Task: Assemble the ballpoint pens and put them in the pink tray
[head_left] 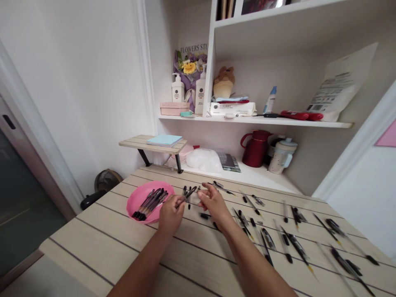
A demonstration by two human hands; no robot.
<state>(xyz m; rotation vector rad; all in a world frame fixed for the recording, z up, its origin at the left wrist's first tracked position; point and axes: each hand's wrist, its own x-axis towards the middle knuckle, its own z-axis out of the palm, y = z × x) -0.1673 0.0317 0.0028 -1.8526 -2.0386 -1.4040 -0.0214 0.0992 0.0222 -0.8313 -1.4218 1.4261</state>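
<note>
My left hand (172, 212) is closed around a dark pen (191, 192), which points up and to the right from the fingertips. Just to its right, my right hand (213, 201) hovers with its fingers apart, and I see nothing held in it. A small black piece shows near its fingertips, too small to name. Left of my left hand sits a pink bowl (133, 197) holding several black-ended pens (151, 204). Around and beyond my right hand lie loose pen parts: black caps, clear barrels and refills (298, 247) with yellowish tips, slightly blurred.
The slatted wooden table (123, 247) carries a small raised stand (136, 142) with a light-blue notebook (163, 140). Behind it are a plastic bag (202, 160), a red jug (256, 149) and a pale cup (281, 156). Shelves (278, 121) hang above.
</note>
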